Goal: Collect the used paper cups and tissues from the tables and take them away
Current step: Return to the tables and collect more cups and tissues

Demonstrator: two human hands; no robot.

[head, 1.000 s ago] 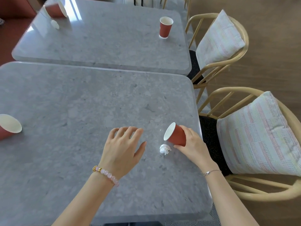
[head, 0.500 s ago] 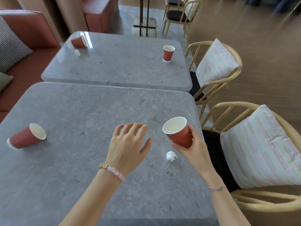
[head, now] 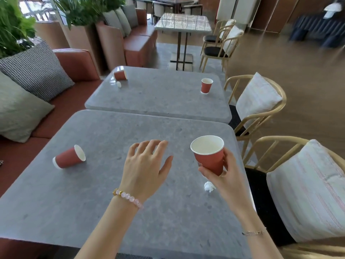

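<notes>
Café seating area, tables set in a row.

Grey stone tabletops [head: 93,184] stand end to end between a red upholstered banquette [head: 78,64] with loose cushions [head: 35,70] and wooden armchairs [head: 259,193] with padded seats. Red paper cups [head: 69,159] lie or stand on the tabletops. Potted plants [head: 84,10] rise behind the banquette. Farther back the layout repeats with another table [head: 183,23], more chairs and more bench seating, on a wide wooden floor [head: 298,81].
</notes>
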